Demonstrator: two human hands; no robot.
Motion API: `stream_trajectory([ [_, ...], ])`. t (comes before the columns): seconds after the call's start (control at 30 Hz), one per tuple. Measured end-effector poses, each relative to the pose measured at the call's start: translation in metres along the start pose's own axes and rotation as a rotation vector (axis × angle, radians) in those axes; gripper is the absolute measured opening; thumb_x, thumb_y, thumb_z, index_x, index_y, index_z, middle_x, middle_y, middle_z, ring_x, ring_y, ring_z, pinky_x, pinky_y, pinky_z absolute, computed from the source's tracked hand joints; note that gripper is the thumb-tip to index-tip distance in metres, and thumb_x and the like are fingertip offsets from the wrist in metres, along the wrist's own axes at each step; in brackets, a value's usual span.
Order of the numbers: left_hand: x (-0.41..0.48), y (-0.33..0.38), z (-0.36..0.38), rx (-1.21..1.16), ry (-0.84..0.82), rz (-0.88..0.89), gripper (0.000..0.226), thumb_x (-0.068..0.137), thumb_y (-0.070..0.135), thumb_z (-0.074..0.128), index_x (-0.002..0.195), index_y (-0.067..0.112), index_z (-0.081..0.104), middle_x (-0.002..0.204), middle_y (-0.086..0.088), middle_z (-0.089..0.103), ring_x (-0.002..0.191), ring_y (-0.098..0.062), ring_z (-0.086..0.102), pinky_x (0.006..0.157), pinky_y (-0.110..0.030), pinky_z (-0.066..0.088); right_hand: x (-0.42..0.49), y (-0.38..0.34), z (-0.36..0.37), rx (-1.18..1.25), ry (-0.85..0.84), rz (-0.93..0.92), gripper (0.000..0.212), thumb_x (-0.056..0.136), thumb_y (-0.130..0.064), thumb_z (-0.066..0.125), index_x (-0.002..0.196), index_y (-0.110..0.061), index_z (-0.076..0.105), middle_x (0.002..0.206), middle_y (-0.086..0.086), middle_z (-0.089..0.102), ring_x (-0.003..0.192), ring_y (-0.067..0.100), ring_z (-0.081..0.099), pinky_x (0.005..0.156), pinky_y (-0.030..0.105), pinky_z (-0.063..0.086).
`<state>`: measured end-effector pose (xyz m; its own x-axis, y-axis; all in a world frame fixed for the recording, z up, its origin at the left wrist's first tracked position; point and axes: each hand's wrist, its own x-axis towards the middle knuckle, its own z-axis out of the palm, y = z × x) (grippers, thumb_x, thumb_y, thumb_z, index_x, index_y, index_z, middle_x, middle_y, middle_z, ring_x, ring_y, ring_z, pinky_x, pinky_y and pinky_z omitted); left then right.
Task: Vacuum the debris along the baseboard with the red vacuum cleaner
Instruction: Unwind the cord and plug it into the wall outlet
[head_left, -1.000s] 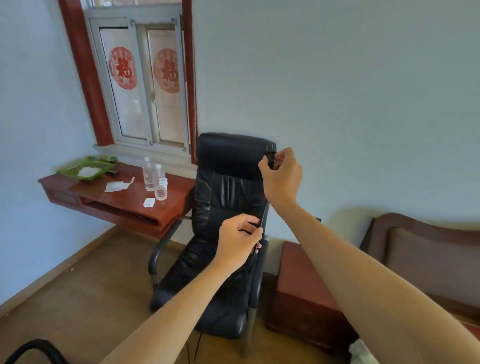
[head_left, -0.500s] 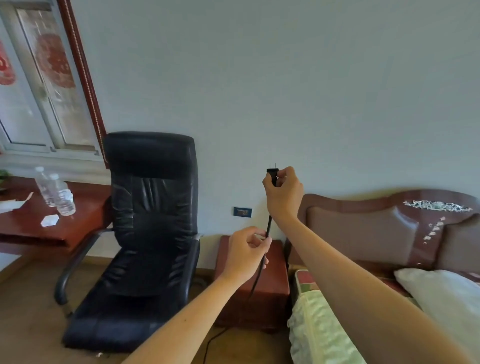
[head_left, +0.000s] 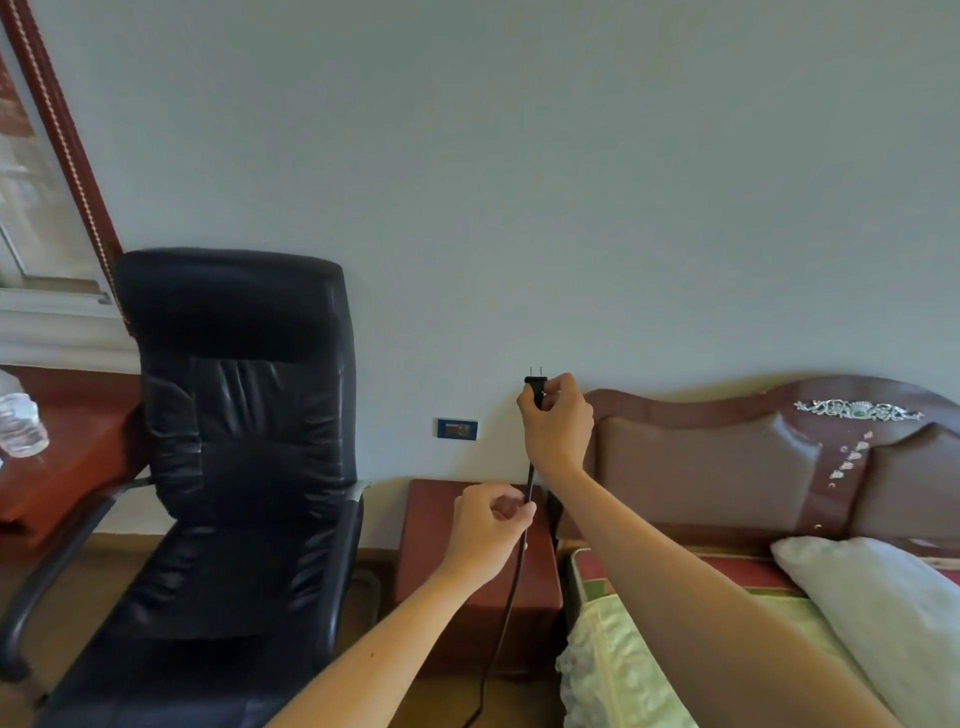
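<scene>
My right hand (head_left: 558, 423) holds a black two-pin power plug (head_left: 535, 387) upright, pins pointing up, in front of the pale wall. Its black cord (head_left: 519, 561) hangs down from the plug and passes through my left hand (head_left: 491, 527), which pinches it lower down, above the brown bedside cabinet (head_left: 431, 566). A dark blue wall socket (head_left: 457, 429) sits on the wall to the left of the plug, a short way off. The red vacuum cleaner itself is out of view.
A black leather office chair (head_left: 234, 467) stands left of the cabinet. A red-brown desk (head_left: 62, 483) with a water bottle (head_left: 18, 423) is at far left. A bed with a brown headboard (head_left: 753, 457) and white pillow (head_left: 872, 613) fills the right.
The view has swung right, from the window and desk to the wall, cabinet and bed. Both hands kept their hold on plug and cord and now sit nearer the wall socket.
</scene>
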<state>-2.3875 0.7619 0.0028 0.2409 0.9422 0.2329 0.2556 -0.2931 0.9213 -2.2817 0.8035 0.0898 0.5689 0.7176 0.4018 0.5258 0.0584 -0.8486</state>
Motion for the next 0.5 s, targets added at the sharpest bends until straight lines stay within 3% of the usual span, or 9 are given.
stream_trajectory([
  [0.17, 0.052, -0.039, -0.018, -0.055, -0.04, -0.054, 0.012, 0.086, 0.024, 0.072, 0.095, 0.016, 0.072, 0.06, 0.0, 0.069, 0.055, -0.017, 0.07, 0.067, -0.048, 0.061, 0.034, 0.017, 0.056, -0.06, -0.027, 0.055, 0.016, 0.092, -0.023, 0.065, 0.092, -0.012, 0.053, 0.065, -0.007, 0.055, 0.063, 0.017, 0.053, 0.065, 0.041, 0.051],
  [0.3, 0.084, -0.07, -0.031, -0.022, -0.094, -0.056, 0.008, 0.087, 0.019, 0.071, 0.094, 0.015, 0.071, 0.061, -0.002, 0.068, 0.052, -0.017, 0.069, 0.062, -0.045, 0.061, 0.047, 0.029, 0.095, -0.106, -0.044, 0.086, 0.016, 0.093, -0.024, 0.063, 0.093, -0.011, 0.054, 0.067, -0.006, 0.055, 0.062, 0.006, 0.046, 0.064, 0.032, 0.04],
  [0.4, 0.101, -0.092, -0.035, 0.028, -0.121, -0.073, 0.005, 0.085, 0.023, 0.072, 0.09, 0.021, 0.07, 0.064, 0.002, 0.069, 0.058, -0.013, 0.07, 0.066, -0.043, 0.061, 0.052, 0.041, 0.119, -0.128, -0.05, 0.118, 0.016, 0.093, -0.025, 0.064, 0.09, -0.013, 0.053, 0.067, -0.006, 0.056, 0.065, 0.016, 0.054, 0.063, 0.033, 0.043],
  [0.5, 0.117, -0.107, -0.037, 0.084, -0.138, -0.083, 0.004, 0.084, 0.026, 0.073, 0.086, 0.024, 0.07, 0.067, 0.007, 0.07, 0.066, -0.005, 0.068, 0.074, -0.032, 0.058, 0.058, 0.052, 0.137, -0.133, -0.045, 0.143, 0.018, 0.093, -0.025, 0.064, 0.087, -0.013, 0.052, 0.068, 0.0, 0.06, 0.065, 0.02, 0.054, 0.06, 0.033, 0.041],
])
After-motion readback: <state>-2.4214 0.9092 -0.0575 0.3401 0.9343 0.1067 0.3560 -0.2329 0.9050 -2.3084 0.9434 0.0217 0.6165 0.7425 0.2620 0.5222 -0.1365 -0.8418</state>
